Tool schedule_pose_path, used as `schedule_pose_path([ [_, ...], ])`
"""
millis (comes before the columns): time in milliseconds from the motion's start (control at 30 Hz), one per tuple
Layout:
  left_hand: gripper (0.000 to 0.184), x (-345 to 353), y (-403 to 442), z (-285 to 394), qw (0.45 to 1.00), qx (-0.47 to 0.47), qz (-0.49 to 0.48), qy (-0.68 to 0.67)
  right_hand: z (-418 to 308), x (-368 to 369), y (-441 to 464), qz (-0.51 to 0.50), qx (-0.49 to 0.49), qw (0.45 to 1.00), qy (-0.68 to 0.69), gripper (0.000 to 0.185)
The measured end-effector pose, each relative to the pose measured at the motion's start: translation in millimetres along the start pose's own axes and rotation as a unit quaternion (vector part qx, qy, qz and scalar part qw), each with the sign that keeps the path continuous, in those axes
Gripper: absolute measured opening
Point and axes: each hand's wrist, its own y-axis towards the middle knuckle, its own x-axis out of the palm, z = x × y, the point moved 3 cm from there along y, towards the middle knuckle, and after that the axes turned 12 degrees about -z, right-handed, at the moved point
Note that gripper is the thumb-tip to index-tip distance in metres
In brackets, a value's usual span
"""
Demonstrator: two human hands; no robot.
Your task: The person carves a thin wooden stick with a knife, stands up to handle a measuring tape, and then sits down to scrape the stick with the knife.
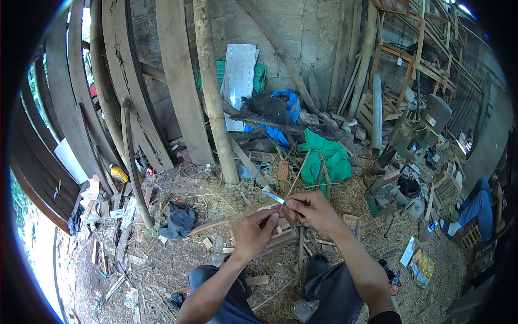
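My left hand (257, 232) is closed in a pinch on the lower end of a thin stick (300, 175), which slants up and to the right. Close beside it, my right hand (314, 214) is also closed, thumb against fingers. From its fingertips a short shiny knife blade (274, 196) points up and left, near the stick. The knife's handle is hidden in the fingers. Both hands are nearly touching, above a low pile of wood pieces (275, 240) in front of my knees.
A green plastic sheet (325, 159) lies ahead, near a bamboo pole (215, 102). Tall planks (181, 81) lean at the left. A black bag (179, 220) and wood scraps litter the straw-strewn ground. At the right, a person's leg in blue trousers (477, 210) shows.
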Motion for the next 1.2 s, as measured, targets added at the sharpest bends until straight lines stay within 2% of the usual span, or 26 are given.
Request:
schedule_pose_path([
  [100, 0.015, 0.1, -4.3, 4.5, 0.995, 0.024, 0.036, 0.092, 7.4, -5.6, 6.9, 0.027, -0.031, 0.999, -0.035, 0.023],
  [167, 0.014, 0.5, -10.3, 5.8, 0.99, 0.04, 0.047, 0.127, 5.8, -31.3, 4.2, 0.156, -0.037, 0.986, -0.055, 0.024],
  [200, 0.015, 0.4, -13.6, 5.5, 0.991, 0.044, 0.044, 0.119, 5.2, -43.3, 0.9, 0.156, -0.037, 0.985, -0.057, 0.024],
  [267, 0.016, -2.4, -14.1, 6.8, 0.992, 0.052, 0.044, 0.111, 4.4, -69.5, -8.3, 0.199, -0.068, 0.975, 0.065, 0.021],
  [333, 0.015, -4.7, -13.5, 6.4, 0.99, 0.017, 0.053, 0.13, 2.6, -59.9, -11.7, 0.166, -0.069, 0.98, 0.09, 0.024],
  [400, 0.015, -6.3, -9.6, 1.3, 0.986, 0.041, 0.071, 0.145, 4.9, -30.6, -8.4, 0.123, -0.023, 0.99, 0.059, 0.025],
  [467, 0.015, -5.5, -8.1, 2.0, 0.981, 0.065, 0.08, 0.161, 10.4, -6.6, -1.4, 0.091, -0.037, 0.993, 0.067, 0.027],
  [533, 0.014, -4.5, -6.7, 3.3, 0.989, 0.035, 0.076, 0.121, 14.5, 7.6, 4.6, 0.022, -0.06, 0.993, 0.096, 0.027],
  [600, 0.014, -6.2, -5.9, 4.4, 0.988, 0.036, 0.077, 0.126, 11.6, 4.1, 4.2, 0.05, -0.037, 0.995, 0.074, 0.024],
  [767, 0.014, -4.4, -6.4, 5.0, 0.983, 0.074, 0.069, 0.151, 7.0, 3.9, 2.8, -0.011, -0.047, 0.994, 0.098, 0.018],
  [867, 0.014, -2.9, -8.2, 7.8, 0.979, 0.087, 0.057, 0.178, 5.4, -5.1, 0.7, 0.02, -0.004, 0.996, 0.091, 0.018],
  [967, 0.014, -1.4, -6.0, 7.3, 0.99, 0.077, 0.04, 0.11, 7.9, -10.3, 1.3, 0.015, -0.006, 0.996, 0.091, 0.023],
  [1033, 0.014, -1.5, -6.2, 6.3, 0.997, 0.035, 0.022, 0.063, 13.6, -12.7, 4.6, 0.03, -0.005, 0.996, 0.082, 0.022],
  [1200, 0.015, -0.7, -6.4, 4.1, 0.998, 0.008, 0.004, 0.063, 11.9, -32.5, 9.8, 0.073, -0.024, 0.994, 0.081, 0.022],
])
